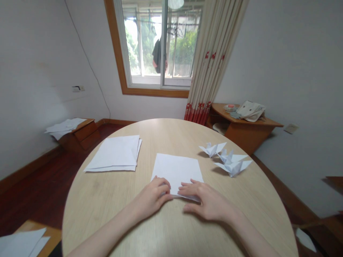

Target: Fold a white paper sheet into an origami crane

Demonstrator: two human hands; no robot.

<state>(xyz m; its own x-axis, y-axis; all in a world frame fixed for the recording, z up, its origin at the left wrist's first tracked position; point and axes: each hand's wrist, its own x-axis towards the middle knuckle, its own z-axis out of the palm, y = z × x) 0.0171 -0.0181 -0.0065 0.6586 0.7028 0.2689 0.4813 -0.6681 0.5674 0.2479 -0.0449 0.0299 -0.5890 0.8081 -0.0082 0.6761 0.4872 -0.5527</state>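
Observation:
A single white sheet of paper [177, 170] lies flat on the round wooden table [112, 200] in front of me. My left hand [152, 194] rests on the sheet's near left corner with its fingers curled onto the edge. My right hand [206, 200] lies on the near right edge, fingers stretched flat and pressed on the paper. The fingertips of both hands nearly meet at the sheet's near edge.
A stack of white sheets [115, 153] lies at the table's left. Three folded paper cranes [227, 159] stand at the right. A low cabinet with papers [72, 130] is at the left wall, a wooden side table [241, 125] by the curtain.

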